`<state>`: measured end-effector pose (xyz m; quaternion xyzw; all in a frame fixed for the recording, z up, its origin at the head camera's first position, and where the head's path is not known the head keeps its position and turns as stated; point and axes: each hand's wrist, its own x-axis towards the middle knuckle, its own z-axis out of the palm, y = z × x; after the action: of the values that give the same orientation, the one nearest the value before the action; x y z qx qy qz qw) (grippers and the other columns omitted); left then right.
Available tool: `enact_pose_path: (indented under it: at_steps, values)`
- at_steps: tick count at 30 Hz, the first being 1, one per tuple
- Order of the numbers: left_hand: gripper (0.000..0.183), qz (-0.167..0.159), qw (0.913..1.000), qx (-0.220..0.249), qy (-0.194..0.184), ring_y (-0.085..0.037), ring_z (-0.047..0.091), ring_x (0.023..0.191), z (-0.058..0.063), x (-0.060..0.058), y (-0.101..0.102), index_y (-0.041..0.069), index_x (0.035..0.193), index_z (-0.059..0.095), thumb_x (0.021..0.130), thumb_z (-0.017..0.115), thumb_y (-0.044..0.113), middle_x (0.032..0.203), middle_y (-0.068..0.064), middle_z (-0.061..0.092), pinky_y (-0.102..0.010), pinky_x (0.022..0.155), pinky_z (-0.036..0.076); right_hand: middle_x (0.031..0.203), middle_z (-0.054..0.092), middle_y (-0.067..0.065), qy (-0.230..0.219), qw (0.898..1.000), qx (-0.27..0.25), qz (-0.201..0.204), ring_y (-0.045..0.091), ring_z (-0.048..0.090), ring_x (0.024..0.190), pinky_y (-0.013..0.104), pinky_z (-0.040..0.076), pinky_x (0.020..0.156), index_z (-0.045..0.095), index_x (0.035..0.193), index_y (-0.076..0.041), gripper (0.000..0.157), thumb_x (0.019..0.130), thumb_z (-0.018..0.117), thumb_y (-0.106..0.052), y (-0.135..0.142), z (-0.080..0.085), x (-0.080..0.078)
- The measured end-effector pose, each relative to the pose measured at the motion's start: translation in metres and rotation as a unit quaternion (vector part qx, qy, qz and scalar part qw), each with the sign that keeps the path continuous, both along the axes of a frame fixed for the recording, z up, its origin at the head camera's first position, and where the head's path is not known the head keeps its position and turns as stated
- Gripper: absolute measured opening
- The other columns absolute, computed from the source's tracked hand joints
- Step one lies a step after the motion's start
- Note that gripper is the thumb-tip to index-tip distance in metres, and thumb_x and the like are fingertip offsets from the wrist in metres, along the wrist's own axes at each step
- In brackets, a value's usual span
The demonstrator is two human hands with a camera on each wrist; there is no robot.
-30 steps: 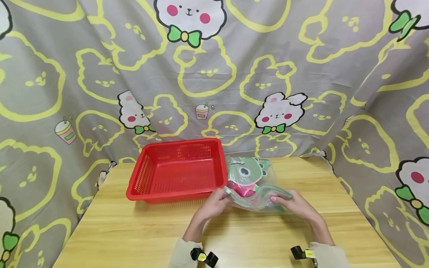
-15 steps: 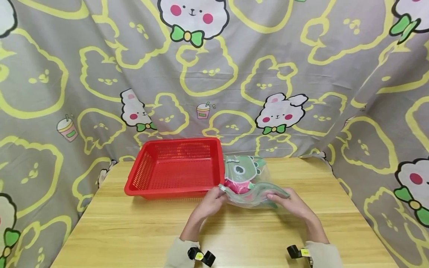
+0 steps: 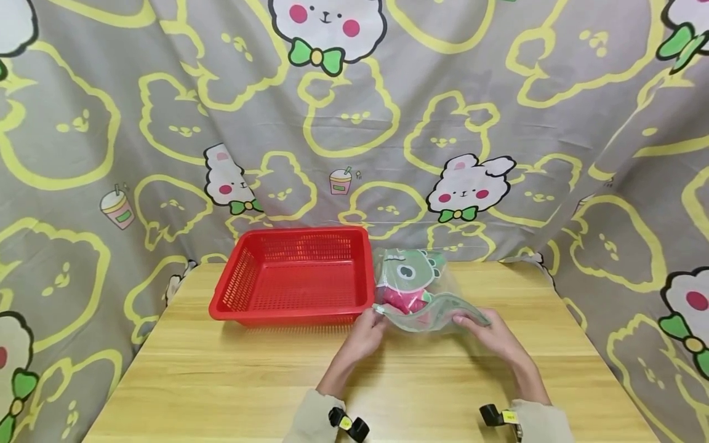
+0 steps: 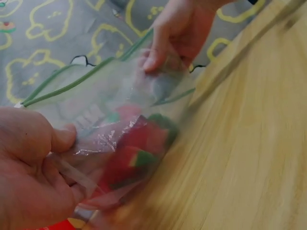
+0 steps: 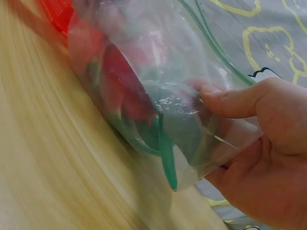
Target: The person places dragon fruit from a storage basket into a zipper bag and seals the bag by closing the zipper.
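Observation:
A clear zip bag [image 3: 410, 277] with a green cartoon face printed on it leans beside the red basket, its green-edged mouth toward me. My left hand [image 3: 365, 333] grips the bag's left edge near the white slider [image 3: 379, 309]. On the other side my right hand [image 3: 494, 333] pinches the bag's right edge, thumb over the film, as the right wrist view shows. Through the film in the left wrist view, soft-looking red and green contents [image 4: 139, 143] show, blurred. The green zip strip [image 4: 72, 84] curves between the two hands.
A red perforated plastic basket [image 3: 218, 307] stands at the back left of the wooden table [image 3: 249, 387], its right wall close against the bag. Behind the table hangs a grey cartoon-print curtain [image 3: 382, 147].
Both hands have shifted slightly away from me with the bag, and its mouth sits a little higher in the head view. Both keep their hold; the head view has drifted slightly.

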<state>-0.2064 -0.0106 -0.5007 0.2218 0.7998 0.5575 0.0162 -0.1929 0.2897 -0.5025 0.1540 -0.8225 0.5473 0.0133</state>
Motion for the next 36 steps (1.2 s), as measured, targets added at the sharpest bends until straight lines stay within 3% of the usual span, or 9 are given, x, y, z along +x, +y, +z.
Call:
enact_pose_path:
  at_steps: [6,10,16,22,25,28,29,32,36]
  values:
    - [0.044,-0.021,0.9994,0.001,-0.025,-0.014,0.059,0.113,-0.003,-0.004,0.010,0.014,0.125,0.072,0.097,0.050,-0.012,0.125,0.001,0.070,-0.033,0.104,0.046,0.119,0.073,0.017,0.034,0.999,-0.005,-0.015,0.003,0.067,0.106,0.017,0.050,0.092,0.070,0.124,0.003,0.025,0.101,0.064,-0.006,0.003,-0.005,-0.001]
    - [0.057,-0.023,0.9995,-0.001,-0.020,-0.015,0.058,0.113,-0.008,-0.006,0.012,0.015,0.127,0.071,0.090,0.047,-0.021,0.127,0.001,0.069,-0.030,0.101,0.047,0.122,0.071,0.020,0.059,0.998,-0.011,-0.017,-0.001,0.064,0.110,0.014,0.049,0.093,0.069,0.125,0.004,0.026,0.100,0.062,0.001,0.005,-0.008,-0.002]
    - [0.072,-0.052,0.9987,0.005,-0.001,-0.022,0.052,0.135,-0.011,-0.005,0.001,0.011,0.131,0.070,0.078,0.040,-0.027,0.142,-0.004,0.062,-0.039,0.115,0.038,0.121,0.071,0.021,0.051,0.998,-0.003,-0.026,-0.004,0.063,0.109,0.015,0.052,0.089,0.073,0.120,0.004,0.027,0.097,0.060,0.009,0.009,-0.005,-0.002]
    - [0.064,-0.059,0.9981,0.017,0.007,-0.030,0.043,0.143,-0.006,0.001,-0.011,0.004,0.129,0.069,0.081,0.039,-0.025,0.148,-0.013,0.055,-0.054,0.117,0.033,0.126,0.069,0.021,0.060,0.997,0.023,0.035,0.004,0.060,0.121,0.015,0.048,0.096,0.074,0.120,0.001,0.039,0.093,0.053,0.019,0.020,-0.002,-0.004]
    - [0.067,-0.052,0.9985,0.000,0.016,-0.032,0.038,0.147,-0.009,0.005,-0.019,0.005,0.131,0.069,0.080,0.040,-0.026,0.150,-0.015,0.052,-0.058,0.117,0.031,0.132,0.065,0.024,0.054,0.996,0.029,0.071,0.008,0.057,0.128,0.013,0.044,0.099,0.077,0.118,-0.003,0.048,0.090,0.049,0.023,0.028,-0.001,-0.003]
    - [0.067,-0.045,0.9983,-0.034,0.012,-0.029,0.043,0.143,-0.011,0.011,-0.027,0.008,0.134,0.068,0.081,0.043,-0.026,0.148,-0.013,0.056,-0.051,0.115,0.037,0.139,0.057,0.030,0.044,0.994,0.044,0.093,0.028,0.053,0.135,0.013,0.041,0.100,0.078,0.116,-0.007,0.041,0.094,0.053,0.017,0.035,0.000,0.001]
    - [0.067,-0.043,0.9978,-0.049,0.014,-0.027,0.049,0.137,-0.016,0.011,-0.029,0.011,0.134,0.069,0.083,0.045,-0.024,0.147,-0.011,0.057,-0.046,0.112,0.041,0.143,0.053,0.031,0.035,0.993,0.049,0.098,0.035,0.049,0.136,0.013,0.041,0.100,0.078,0.117,-0.008,0.036,0.096,0.056,0.012,0.037,0.001,0.003]
    - [0.060,-0.043,0.9963,-0.072,0.016,-0.027,0.056,0.124,-0.014,0.016,-0.034,0.011,0.136,0.068,0.088,0.047,-0.020,0.143,-0.011,0.060,-0.040,0.104,0.045,0.150,0.046,0.028,0.002,0.993,0.065,0.096,0.052,0.041,0.136,0.021,0.043,0.101,0.077,0.120,-0.012,0.025,0.098,0.066,-0.007,0.042,0.003,0.008]
    - [0.057,-0.050,0.9959,-0.076,-0.005,-0.031,0.050,0.132,-0.008,0.023,-0.039,0.006,0.137,0.065,0.090,0.044,-0.019,0.148,-0.017,0.055,-0.049,0.113,0.038,0.155,0.043,0.022,-0.050,0.993,0.072,0.084,0.041,0.041,0.140,0.033,0.045,0.103,0.074,0.126,-0.015,0.026,0.100,0.067,-0.017,0.051,0.007,0.017]
